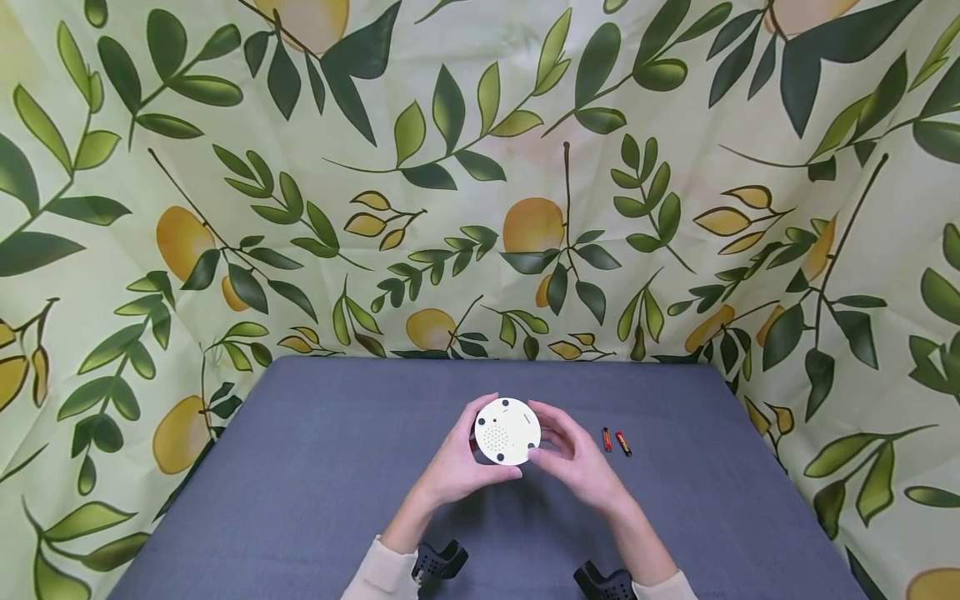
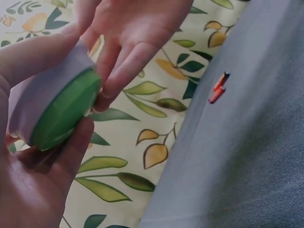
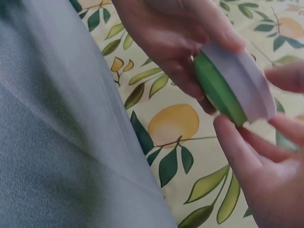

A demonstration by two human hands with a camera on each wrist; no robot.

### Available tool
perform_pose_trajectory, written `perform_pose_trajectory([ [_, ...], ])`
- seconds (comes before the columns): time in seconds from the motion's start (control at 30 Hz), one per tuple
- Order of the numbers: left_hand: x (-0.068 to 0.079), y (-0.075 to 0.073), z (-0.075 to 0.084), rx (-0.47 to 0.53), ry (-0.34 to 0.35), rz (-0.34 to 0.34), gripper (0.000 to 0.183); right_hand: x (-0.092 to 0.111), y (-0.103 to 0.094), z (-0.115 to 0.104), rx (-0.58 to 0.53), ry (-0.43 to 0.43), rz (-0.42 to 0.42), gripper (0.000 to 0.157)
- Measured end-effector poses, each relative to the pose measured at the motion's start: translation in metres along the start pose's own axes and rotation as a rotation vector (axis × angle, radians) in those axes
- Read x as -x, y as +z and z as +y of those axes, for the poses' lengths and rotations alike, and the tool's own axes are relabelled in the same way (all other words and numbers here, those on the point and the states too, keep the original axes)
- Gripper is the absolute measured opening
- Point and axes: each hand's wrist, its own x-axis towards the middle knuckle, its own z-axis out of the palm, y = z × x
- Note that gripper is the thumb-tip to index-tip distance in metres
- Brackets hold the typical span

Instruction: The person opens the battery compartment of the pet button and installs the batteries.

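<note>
A round white device (image 1: 507,432) is held up above the table, its flat underside with dark round feet and a patch of small holes turned to the head camera. Seen from the wrists, it has a pale lilac-looking rim (image 2: 52,85) and a green faceted side (image 3: 218,88). My left hand (image 1: 467,458) grips its left edge, thumb below and fingers above. On the opposite edge, my right hand (image 1: 576,458) holds it with the thumb on the underside and curled fingers behind. Two small red-and-black batteries (image 1: 607,439) lie on the table right of my right hand.
The table has a grey-blue cloth (image 1: 337,467). Behind and beside it hangs a fabric backdrop (image 1: 465,208) printed with leaves and fruit. Black wrist mounts (image 1: 442,560) sit at both of my wrists, near the light sleeves (image 1: 384,573).
</note>
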Motion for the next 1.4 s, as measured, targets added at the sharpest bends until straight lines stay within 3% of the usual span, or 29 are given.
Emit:
perform_pose_trajectory([
  [0.17,0.000,0.004,-0.001,-0.089,0.024,0.043,0.101,-0.001,0.011,0.000,0.111,0.005,0.181,0.049],
  [0.33,0.000,0.011,-0.001,-0.185,0.085,0.087,0.102,-0.001,0.023,-0.005,0.120,0.052,0.334,0.042],
  [0.47,0.000,0.018,0.000,-0.260,0.136,0.102,0.101,-0.002,0.028,-0.007,0.130,0.087,0.407,0.035],
  [0.8,0.000,0.031,-0.001,-0.387,0.231,0.172,0.100,-0.004,0.031,-0.002,0.140,0.160,0.504,0.033],
  [1.0,0.001,0.036,-0.001,-0.442,0.252,0.209,0.098,-0.007,0.033,-0.001,0.101,0.210,0.544,0.032],
  [1.27,0.001,0.039,-0.003,-0.462,0.265,0.217,0.098,-0.009,0.030,0.000,0.042,0.265,0.525,0.029],
  [1.4,0.001,0.039,-0.003,-0.466,0.284,0.222,0.099,-0.008,0.029,0.003,0.053,0.239,0.509,0.025],
])
